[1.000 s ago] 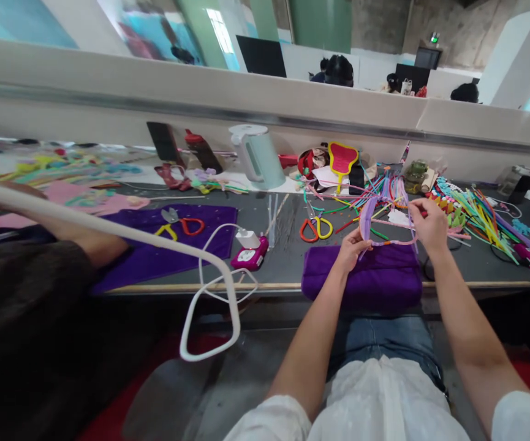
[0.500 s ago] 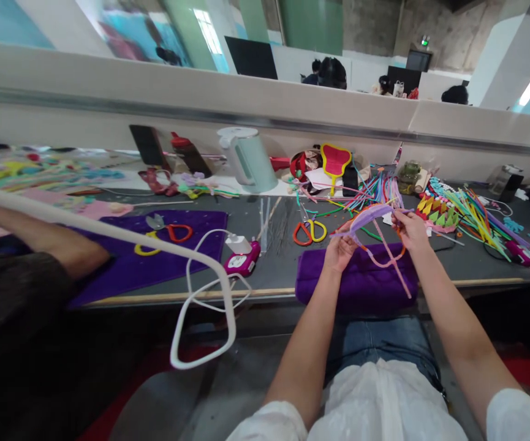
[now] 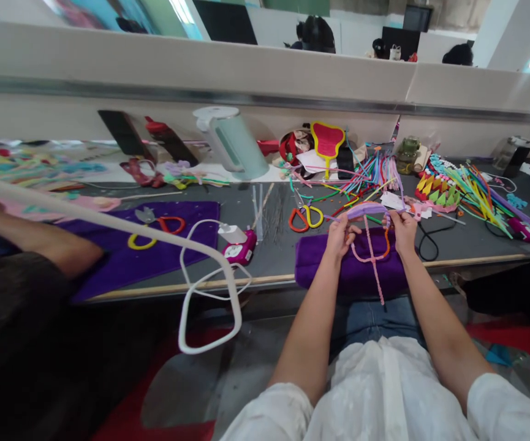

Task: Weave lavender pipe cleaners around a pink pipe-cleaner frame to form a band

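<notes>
Between my two hands is a pipe-cleaner piece (image 3: 369,260), with a purple band along its top, a pink and orange loop below, and a pink stem hanging down. My left hand (image 3: 339,237) pinches the left end of the purple band. At the right end, the fingers of my right hand (image 3: 402,231) are closed on the band near the orange part. Below the piece a rolled purple cloth (image 3: 313,260) lies at the table edge. Scissors with red and yellow handles (image 3: 307,218) rest on the table left of my left hand.
Bundles of coloured pipe cleaners (image 3: 379,171) lie behind my hands, more (image 3: 488,199) to the right. A kettle (image 3: 239,144) stands at the back. Left are a pink power adapter (image 3: 241,248), a white tubular frame (image 3: 234,294), and another person's arm (image 3: 48,229) over purple cloth (image 3: 191,217).
The view has shifted downward. My hands still hold the pipe-cleaner piece, whose pink stem now hangs more nearly straight down, and my right hand has come a little lower and closer to the left.
</notes>
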`<state>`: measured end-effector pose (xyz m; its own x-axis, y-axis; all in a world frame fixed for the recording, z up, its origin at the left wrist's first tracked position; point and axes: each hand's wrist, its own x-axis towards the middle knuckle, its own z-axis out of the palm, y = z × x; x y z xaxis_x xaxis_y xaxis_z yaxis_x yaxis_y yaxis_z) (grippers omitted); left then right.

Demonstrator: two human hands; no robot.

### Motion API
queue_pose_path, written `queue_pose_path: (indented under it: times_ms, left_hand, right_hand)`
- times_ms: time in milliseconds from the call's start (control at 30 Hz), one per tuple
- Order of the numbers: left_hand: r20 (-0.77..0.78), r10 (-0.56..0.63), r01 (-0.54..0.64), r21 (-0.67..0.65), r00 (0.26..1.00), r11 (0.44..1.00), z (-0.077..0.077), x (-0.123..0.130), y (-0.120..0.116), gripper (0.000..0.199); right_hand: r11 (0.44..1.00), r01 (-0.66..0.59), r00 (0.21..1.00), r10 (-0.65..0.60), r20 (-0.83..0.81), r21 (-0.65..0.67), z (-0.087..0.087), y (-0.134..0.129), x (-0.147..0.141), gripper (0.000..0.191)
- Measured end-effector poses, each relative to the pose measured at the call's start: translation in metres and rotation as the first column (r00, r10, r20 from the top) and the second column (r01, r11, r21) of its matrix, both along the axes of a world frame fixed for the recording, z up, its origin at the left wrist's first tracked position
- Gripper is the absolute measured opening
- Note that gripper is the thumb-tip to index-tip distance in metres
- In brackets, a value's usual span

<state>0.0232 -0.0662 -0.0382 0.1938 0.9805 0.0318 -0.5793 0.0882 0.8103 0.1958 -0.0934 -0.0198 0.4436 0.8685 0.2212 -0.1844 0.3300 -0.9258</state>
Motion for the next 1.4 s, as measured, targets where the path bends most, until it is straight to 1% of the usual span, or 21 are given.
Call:
queue_pose_path:
  times_ms: [67, 167, 233, 333, 467, 533, 600, 767, 933, 1033, 1067, 1100, 1133, 1167, 1200, 1233, 1267, 1300, 1333, 1367, 1400]
  left_hand:
    - [-0.015, -0.041, 0.041, -0.02, 0.999, 0.999, 0.0, -0.001, 0.0, 0.045]
    - [-0.015, -0.084, 0.083, -0.048, 0.996, 0.995, -0.002, 0.0, 0.003, 0.041]
    - [0.005, -0.092, 0.092, -0.05, 0.996, 0.994, -0.005, 0.001, 0.006, 0.04]
    - [0.061, -0.063, 0.065, -0.039, 0.996, 0.997, -0.009, 0.002, 0.009, 0.041]
    - [0.142, 0.054, -0.045, -0.061, 0.988, 0.997, -0.011, 0.004, 0.01, 0.029]
    - [0.156, 0.114, -0.102, -0.087, 0.981, 0.991, -0.012, 0.004, 0.011, 0.024]
    - [0.15, 0.148, -0.135, -0.098, 0.978, 0.986, -0.012, 0.005, 0.011, 0.023]
    - [0.1, 0.168, -0.158, -0.098, 0.981, 0.983, -0.011, 0.005, 0.007, 0.023]
    - [0.082, 0.182, -0.175, -0.084, 0.98, 0.981, -0.01, 0.005, 0.008, 0.023]
    - [0.077, 0.177, -0.171, -0.082, 0.981, 0.982, -0.009, 0.005, 0.007, 0.021]
    - [0.069, 0.201, -0.196, -0.077, 0.977, 0.978, -0.009, 0.005, 0.005, 0.021]
    - [0.055, 0.245, -0.241, -0.067, 0.968, 0.968, -0.009, 0.005, 0.0, 0.022]
    - [0.033, 0.34, -0.338, -0.05, 0.94, 0.94, -0.009, 0.006, -0.007, 0.023]
    - [-0.003, 0.49, -0.49, -0.018, 0.872, 0.872, -0.008, 0.008, -0.016, 0.025]
    - [-0.054, 0.621, -0.62, 0.029, 0.782, 0.784, -0.007, 0.01, -0.026, 0.027]
    - [-0.114, 0.7, -0.694, 0.094, 0.705, 0.714, -0.006, 0.014, -0.036, 0.027]
    - [-0.173, 0.71, -0.689, 0.169, 0.683, 0.704, -0.003, 0.019, -0.046, 0.023]
    - [-0.235, 0.654, -0.612, 0.23, 0.719, 0.756, 0.0, 0.025, -0.054, 0.016]
    - [-0.299, 0.538, -0.473, 0.267, 0.788, 0.84, 0.004, 0.032, -0.06, 0.013]
    - [-0.34, 0.439, -0.356, 0.28, 0.831, 0.891, 0.008, 0.04, -0.063, 0.014]
    - [-0.363, 0.383, -0.293, 0.28, 0.85, 0.914, 0.012, 0.048, -0.063, 0.017]
  right_hand:
    - [1.0, 0.016, 1.0, -0.016, 0.008, 0.009, -0.008, 0.005, 0.003, 0.027]
    - [1.0, 0.021, 0.999, -0.022, -0.042, -0.019, -0.021, 0.012, 0.006, 0.027]
    - [0.999, 0.006, 0.998, -0.01, -0.063, -0.054, -0.028, 0.016, 0.008, 0.027]
    - [0.997, -0.014, 0.998, 0.009, -0.061, -0.077, -0.034, 0.019, 0.009, 0.027]
    - [0.998, -0.018, 0.996, 0.012, -0.088, -0.067, -0.034, 0.019, 0.01, 0.027]
    - [0.997, -0.021, 0.995, 0.014, -0.095, -0.074, -0.034, 0.018, 0.009, 0.028]
    - [0.996, -0.027, 0.995, 0.018, -0.101, -0.082, -0.034, 0.017, 0.009, 0.03]
    - [0.995, -0.042, 0.994, 0.033, -0.104, -0.087, -0.035, 0.017, 0.011, 0.032]
    - [0.997, 0.009, 0.996, -0.016, -0.091, -0.082, -0.034, 0.017, 0.01, 0.033]
    - [0.998, 0.001, 0.996, -0.007, -0.094, -0.067, -0.031, 0.014, 0.009, 0.033]
    - [0.998, 0.0, 0.995, -0.006, -0.103, -0.061, -0.029, 0.013, 0.008, 0.033]
    - [0.998, 0.002, 0.993, -0.008, -0.116, -0.057, -0.028, 0.011, 0.008, 0.034]
    - [0.998, 0.006, 0.992, -0.013, -0.129, -0.057, -0.027, 0.01, 0.007, 0.034]
    - [0.998, 0.008, 0.99, -0.016, -0.139, -0.06, -0.026, 0.008, 0.006, 0.034]
    - [0.998, 0.009, 0.989, -0.018, -0.146, -0.06, -0.026, 0.007, 0.006, 0.033]
    - [0.999, 0.011, 0.989, -0.018, -0.149, -0.053, -0.025, 0.006, 0.005, 0.033]
    - [0.999, 0.014, 0.989, -0.02, -0.147, -0.037, -0.025, 0.005, 0.004, 0.032]
    - [1.0, 0.025, 0.989, -0.026, -0.143, -0.013, -0.025, 0.004, 0.004, 0.03]
    - [0.999, 0.04, 0.99, -0.038, -0.134, 0.012, -0.024, 0.002, 0.003, 0.028]
    - [0.997, 0.062, 0.991, -0.057, -0.122, 0.035, -0.024, 0.001, 0.002, 0.027]
    - [0.995, 0.085, 0.991, -0.08, -0.103, 0.048, -0.024, -0.001, 0.001, 0.026]
